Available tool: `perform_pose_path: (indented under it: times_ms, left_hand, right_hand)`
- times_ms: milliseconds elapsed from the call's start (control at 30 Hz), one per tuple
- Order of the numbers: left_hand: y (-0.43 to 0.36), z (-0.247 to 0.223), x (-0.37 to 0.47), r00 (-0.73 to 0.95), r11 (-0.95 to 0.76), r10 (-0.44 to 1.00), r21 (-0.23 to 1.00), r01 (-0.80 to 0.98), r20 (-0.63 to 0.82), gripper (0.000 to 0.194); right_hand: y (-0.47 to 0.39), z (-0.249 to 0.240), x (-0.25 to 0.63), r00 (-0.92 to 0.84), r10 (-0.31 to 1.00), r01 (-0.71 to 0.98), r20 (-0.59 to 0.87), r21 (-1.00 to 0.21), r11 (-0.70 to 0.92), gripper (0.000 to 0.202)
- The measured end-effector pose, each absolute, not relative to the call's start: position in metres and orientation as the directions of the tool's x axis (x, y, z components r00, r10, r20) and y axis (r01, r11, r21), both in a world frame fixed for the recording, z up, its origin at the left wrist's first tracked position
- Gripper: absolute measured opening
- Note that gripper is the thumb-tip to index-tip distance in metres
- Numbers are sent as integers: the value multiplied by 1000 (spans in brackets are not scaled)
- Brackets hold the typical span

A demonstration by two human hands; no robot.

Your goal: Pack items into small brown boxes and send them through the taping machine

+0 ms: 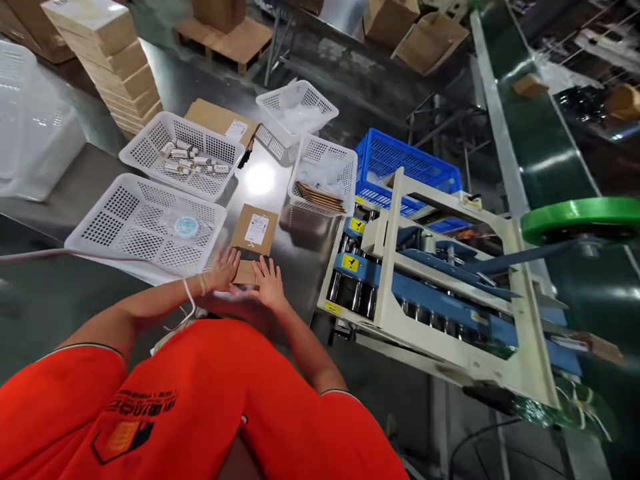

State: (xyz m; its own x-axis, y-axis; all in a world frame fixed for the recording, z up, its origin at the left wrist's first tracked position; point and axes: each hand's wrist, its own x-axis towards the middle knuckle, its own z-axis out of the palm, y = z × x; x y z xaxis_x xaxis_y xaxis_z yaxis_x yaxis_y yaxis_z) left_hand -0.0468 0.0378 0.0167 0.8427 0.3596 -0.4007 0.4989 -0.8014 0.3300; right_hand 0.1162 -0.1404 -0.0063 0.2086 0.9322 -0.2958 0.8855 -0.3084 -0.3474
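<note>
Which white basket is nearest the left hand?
The near-left basket, holding the blue-centred clear packet; the rest sit farther from the left hand.

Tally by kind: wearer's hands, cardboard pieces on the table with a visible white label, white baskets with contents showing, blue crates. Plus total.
Hands: 2 (left hand, right hand)
Labelled cardboard: 2 (front piece, rear piece)
White baskets: 4 (front-left basket, back-left basket, rear basket, right basket)
Blue crate: 1
Total: 9
</note>
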Motion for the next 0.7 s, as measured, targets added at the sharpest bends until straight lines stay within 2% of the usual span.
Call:
perform_pose_path:
  times_ms: [100,167,233,267,333,400,433,467,600,700]
  left_hand:
    - [11,3,-55,820,-796,462,250,551,-337,122]
    - [8,-5,-54,821,-800,472,234,552,-320,116]
    - [9,-11,-39,832,-821,454,214,529,-318,110]
    - [10,-13,-25,842,-835,439,203,511,-314,107]
    - [6,-12,16,866,-866,407,179,467,-290,102]
    - [-2,-7,71,887,-890,371,168,424,-274,97]
    - [-6,-4,101,893,-897,356,169,410,-274,95]
    - [-8,0,132,896,-899,348,173,403,-275,93]
    - [2,13,248,899,-893,344,202,403,-272,90]
    - [8,17,320,908,-870,298,309,385,-294,94]
  right_hand:
    - [-139,-15,115,222,930,865,-293,-380,-327,111]
    - [-145,-27,125,257,930,825,-265,-442,-353,115]
    - [-161,-44,145,414,889,732,-194,-509,-452,113]
    - [-173,-54,157,550,821,653,-152,-535,-537,106]
    - [-201,-76,180,816,572,441,-79,-556,-705,80]
    - [-227,-96,194,941,337,272,-28,-530,-803,60]
    - [-237,-105,198,958,285,240,-14,-499,-833,54]
    - [-245,-113,199,961,276,242,-5,-461,-853,50]
    - [-258,-139,189,927,372,364,43,-332,-870,41]
    - [-260,-154,180,911,396,411,113,-283,-867,44]
